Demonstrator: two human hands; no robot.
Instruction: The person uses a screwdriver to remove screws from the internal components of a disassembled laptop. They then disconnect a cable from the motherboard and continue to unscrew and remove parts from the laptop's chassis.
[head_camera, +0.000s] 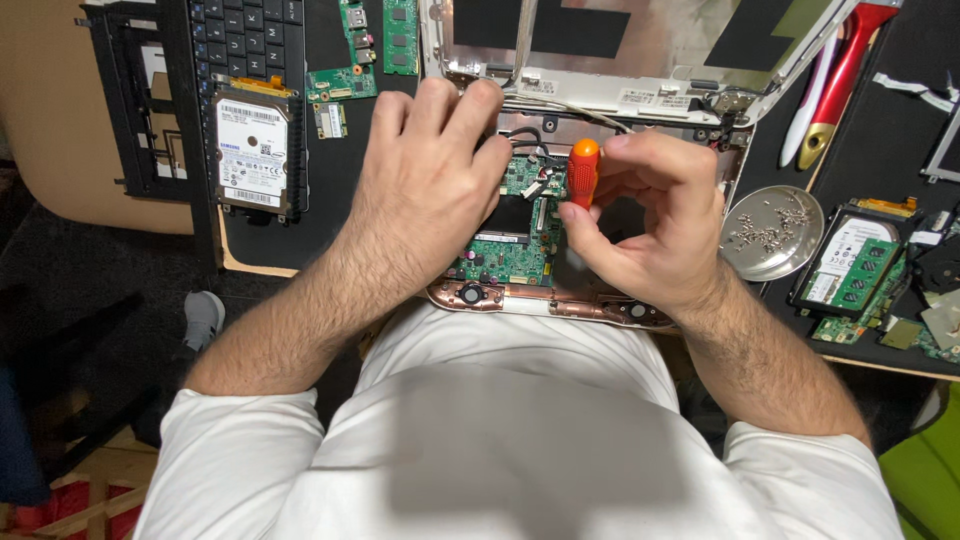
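Shirt (520, 420): nearest to me, white, filling the bottom of the view.
Laptop base (545, 300): lying just past the shirt, its copper-coloured front edge facing me, the green board (505, 255) showing inside.
Right hand (655, 225): I am pinching an orange screwdriver (584, 170) between thumb and fingertips, handle up, the shaft pointing down into the base near the board's right edge; the tip is hidden.
Left hand (430, 185): resting palm-down on the base's left half, fingers pressed together and curled over the rear edge by the hinge – bracing, not holding anything.
Doing it well: I would judge it best to be keeping the driver upright and pressing straight down while turning, the left hand steadying the base.
Screw dish (772, 232): sitting just right of my right wrist – close, so I am minding that elbow.
Drive (252, 150): lying left, well apart from my left hand.
Keyboard (245, 35): farther back on the left, with small boards (345, 80) beside it.
Lid (620, 40): lying open at the back, walling off the far side.
Open room: black mat between drive and base.
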